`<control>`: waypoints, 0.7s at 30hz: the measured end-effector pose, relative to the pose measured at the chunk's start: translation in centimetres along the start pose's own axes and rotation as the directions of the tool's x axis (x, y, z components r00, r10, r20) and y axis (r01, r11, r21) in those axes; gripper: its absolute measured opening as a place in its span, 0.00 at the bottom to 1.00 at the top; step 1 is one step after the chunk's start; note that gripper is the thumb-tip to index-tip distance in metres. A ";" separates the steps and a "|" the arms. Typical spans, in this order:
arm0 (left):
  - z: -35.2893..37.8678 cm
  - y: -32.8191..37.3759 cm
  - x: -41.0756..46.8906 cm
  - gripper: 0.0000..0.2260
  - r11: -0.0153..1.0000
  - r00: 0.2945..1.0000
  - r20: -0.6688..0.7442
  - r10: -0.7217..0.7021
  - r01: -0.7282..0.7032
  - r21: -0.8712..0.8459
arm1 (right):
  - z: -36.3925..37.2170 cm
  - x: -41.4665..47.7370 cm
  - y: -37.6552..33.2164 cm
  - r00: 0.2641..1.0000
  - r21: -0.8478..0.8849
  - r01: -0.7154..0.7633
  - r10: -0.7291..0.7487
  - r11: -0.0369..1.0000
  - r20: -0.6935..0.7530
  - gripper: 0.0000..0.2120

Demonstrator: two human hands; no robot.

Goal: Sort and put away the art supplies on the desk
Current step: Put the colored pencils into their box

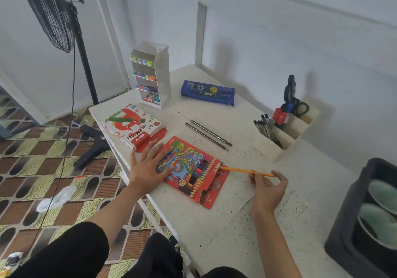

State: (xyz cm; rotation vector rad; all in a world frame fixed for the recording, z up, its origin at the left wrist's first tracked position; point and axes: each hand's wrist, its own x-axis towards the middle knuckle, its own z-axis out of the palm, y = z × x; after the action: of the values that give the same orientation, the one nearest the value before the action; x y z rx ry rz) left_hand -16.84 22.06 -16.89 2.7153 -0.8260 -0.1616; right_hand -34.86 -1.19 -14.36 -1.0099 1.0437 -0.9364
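Midway: right hand [268,188] grip pinched yellow pencil [245,171] at pencil box [194,171]; left hand [149,167] flat, released, on it. Two dark pencils [207,135] lay unsorted.

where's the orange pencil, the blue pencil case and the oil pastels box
orange pencil [242,170], head view, middle of the bare shaft
blue pencil case [207,93], head view, centre of its printed front face
oil pastels box [131,125], head view, middle of the lid

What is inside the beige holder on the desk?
Beige holder: black pens in front, red and blue markers and black-handled scissors behind. Its walls hide their lower ends.
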 end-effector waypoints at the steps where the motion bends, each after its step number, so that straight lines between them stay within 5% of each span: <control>1: 0.0 0.0 0.0 0.36 1.000 1.000 0.001 -0.002 0.002 0.003 | -0.1 0.1 0.1 1.000 -0.013 -0.001 0.001 1.000 0.013 0.11; 5: 0.1 -0.1 -0.1 0.35 1.000 1.000 -0.001 -0.014 0.014 -0.003 | -0.8 0.1 0.3 0.988 -0.185 0.117 -0.096 0.976 0.117 0.07; 8: 0.1 -0.1 0.0 0.35 1.000 1.000 0.007 -0.015 0.015 -0.002 | -0.7 -0.1 0.5 0.927 -0.427 0.344 -0.228 0.836 0.299 0.08; 12: 0.0 0.0 0.0 0.35 1.000 1.000 0.017 -0.019 0.019 0.003 | 1.3 -0.5 1.6 0.849 -0.581 0.461 -0.142 0.671 0.509 0.09; 21: -0.2 0.1 -0.1 0.36 0.999 0.999 0.042 -0.027 0.026 0.034 | 3.8 -1.5 2.5 0.820 -0.646 0.544 -0.177 0.534 0.544 0.13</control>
State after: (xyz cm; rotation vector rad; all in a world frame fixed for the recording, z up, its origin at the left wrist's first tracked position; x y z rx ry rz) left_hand -16.96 22.06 -16.62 2.7639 -0.8120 -0.2141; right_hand -31.24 1.62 -15.74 -2.1659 0.8649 -0.5005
